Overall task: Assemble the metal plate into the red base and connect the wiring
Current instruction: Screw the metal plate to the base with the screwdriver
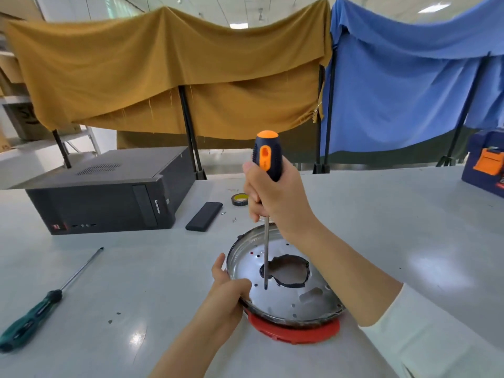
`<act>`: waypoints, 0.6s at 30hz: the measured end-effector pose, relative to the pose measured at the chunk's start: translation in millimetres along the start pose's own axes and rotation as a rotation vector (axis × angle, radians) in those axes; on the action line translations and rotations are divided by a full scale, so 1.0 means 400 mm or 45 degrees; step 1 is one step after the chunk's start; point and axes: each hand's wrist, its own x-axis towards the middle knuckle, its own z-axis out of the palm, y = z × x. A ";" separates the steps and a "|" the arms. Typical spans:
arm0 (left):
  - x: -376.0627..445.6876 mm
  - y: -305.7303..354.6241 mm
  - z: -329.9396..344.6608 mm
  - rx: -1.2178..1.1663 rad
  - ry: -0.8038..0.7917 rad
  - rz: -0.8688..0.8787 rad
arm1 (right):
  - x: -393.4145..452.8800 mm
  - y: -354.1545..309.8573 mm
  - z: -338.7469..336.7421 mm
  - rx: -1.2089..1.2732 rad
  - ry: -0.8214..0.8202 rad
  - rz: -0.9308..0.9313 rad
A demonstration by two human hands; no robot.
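Observation:
A round shiny metal plate with several small holes and a dark-edged middle opening lies on the red base, whose rim shows at the near side. My left hand grips the plate's left rim, thumb over the edge. My right hand holds a blue and orange screwdriver upright. Its shaft tip rests on the plate beside the middle opening. No wiring shows.
A black computer case lies at the left. A green-handled screwdriver lies near the front left. A black flat box, a tape roll and loose screws sit behind the plate. A blue toolbox stands at the far right.

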 end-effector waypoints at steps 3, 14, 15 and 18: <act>-0.002 -0.001 0.018 -0.034 0.183 0.010 | -0.011 0.005 0.005 0.072 0.082 -0.016; 0.003 0.005 0.035 -0.095 0.343 -0.074 | -0.035 0.023 0.029 0.119 0.061 -0.029; 0.004 0.006 0.035 -0.109 0.348 -0.080 | -0.036 0.024 0.033 0.113 0.054 -0.031; 0.010 0.003 0.033 -0.150 0.352 -0.099 | -0.036 0.025 0.039 0.113 0.032 -0.035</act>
